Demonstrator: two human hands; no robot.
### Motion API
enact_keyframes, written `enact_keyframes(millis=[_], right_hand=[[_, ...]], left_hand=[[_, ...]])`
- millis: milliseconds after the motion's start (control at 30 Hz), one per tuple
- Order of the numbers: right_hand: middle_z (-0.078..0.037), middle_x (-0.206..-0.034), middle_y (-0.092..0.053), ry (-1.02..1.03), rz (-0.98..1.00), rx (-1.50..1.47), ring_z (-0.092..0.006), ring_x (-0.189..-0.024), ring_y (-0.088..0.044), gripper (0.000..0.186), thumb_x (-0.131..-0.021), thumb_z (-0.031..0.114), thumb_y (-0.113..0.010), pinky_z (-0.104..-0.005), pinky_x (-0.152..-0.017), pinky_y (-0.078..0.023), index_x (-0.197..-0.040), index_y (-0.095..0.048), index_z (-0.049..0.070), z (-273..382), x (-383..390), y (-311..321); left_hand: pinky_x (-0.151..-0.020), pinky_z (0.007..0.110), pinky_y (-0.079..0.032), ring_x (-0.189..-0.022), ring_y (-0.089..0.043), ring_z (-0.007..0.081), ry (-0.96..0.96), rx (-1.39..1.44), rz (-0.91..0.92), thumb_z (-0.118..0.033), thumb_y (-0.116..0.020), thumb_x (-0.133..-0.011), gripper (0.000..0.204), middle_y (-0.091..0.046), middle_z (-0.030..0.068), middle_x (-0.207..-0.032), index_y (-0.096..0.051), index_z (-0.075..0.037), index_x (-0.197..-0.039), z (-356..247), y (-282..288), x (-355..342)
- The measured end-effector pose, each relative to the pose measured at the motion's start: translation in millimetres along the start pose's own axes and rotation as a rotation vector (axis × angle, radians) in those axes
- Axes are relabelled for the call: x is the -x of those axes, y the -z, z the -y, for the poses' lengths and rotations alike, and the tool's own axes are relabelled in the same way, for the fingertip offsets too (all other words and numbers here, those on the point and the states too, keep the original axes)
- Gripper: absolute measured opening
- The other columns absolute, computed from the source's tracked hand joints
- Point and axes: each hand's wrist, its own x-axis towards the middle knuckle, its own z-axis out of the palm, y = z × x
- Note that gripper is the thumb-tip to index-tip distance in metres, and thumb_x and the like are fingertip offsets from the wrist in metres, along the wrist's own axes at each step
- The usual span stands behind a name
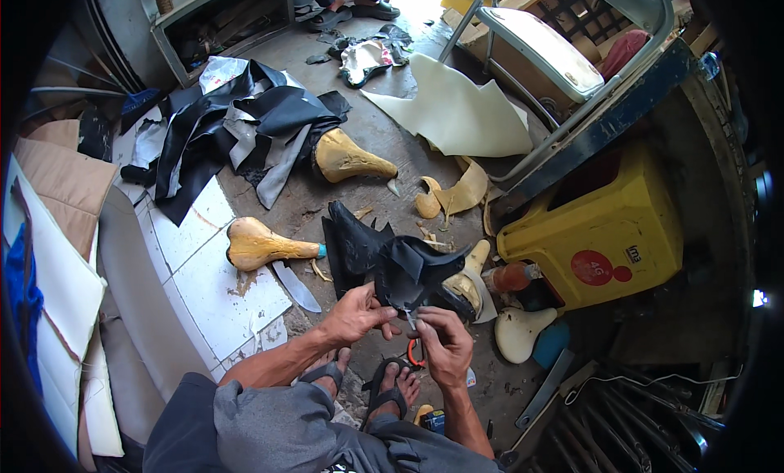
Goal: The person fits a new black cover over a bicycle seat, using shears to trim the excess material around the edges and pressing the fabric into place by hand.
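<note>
My left hand pinches the lower edge of a black leather-like piece shaped like a bicycle saddle cover. My right hand is closed at the same edge, its fingertips around a small, thin, pale item too small to name. More black material lies just beyond. A worn yellow foam saddle pad rests to the left, beside a wide knife blade. Close to my right hand are another pale saddle shape and an orange ring-like handle on the floor.
Black and grey scraps are heaped at the far left, next to a yellow saddle pad. A cream sheet lies under a folding chair. On the right are a tipped yellow stool and a cream saddle. Another person's feet stand behind.
</note>
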Motion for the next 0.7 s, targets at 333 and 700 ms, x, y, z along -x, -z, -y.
enact_keyframes(millis=[333, 700], right_hand=[[-0.021, -0.114, -0.065, -0.421, -0.170, 0.950, -0.0389, -0.107, -0.064, 0.044, -0.085, 0.026, -0.074, -0.0439, -0.090, -0.052, -0.120, -0.062, 0.002, -96, 38, 97], [-0.021, -0.107, -0.063, -0.589, -0.330, 0.981, -0.0395, -0.103, -0.061, 0.051, -0.072, 0.021, -0.083, -0.0456, -0.088, -0.049, -0.114, -0.060, 0.002, -197, 131, 160]], left_hand=[[-0.086, 0.044, -0.059, -0.075, -0.069, 0.0199, -0.091, 0.067, 0.067, -0.004, -0.063, -0.095, 0.031, -0.063, 0.0115, -0.104, -0.047, 0.003, -0.121, -6, 20, 8], [-0.089, 0.037, -0.055, -0.096, -0.068, 0.0218, -0.141, -0.050, 0.174, -0.008, -0.069, -0.093, 0.044, -0.064, 0.0108, -0.115, -0.046, 0.002, -0.130, -19, 18, 5]])
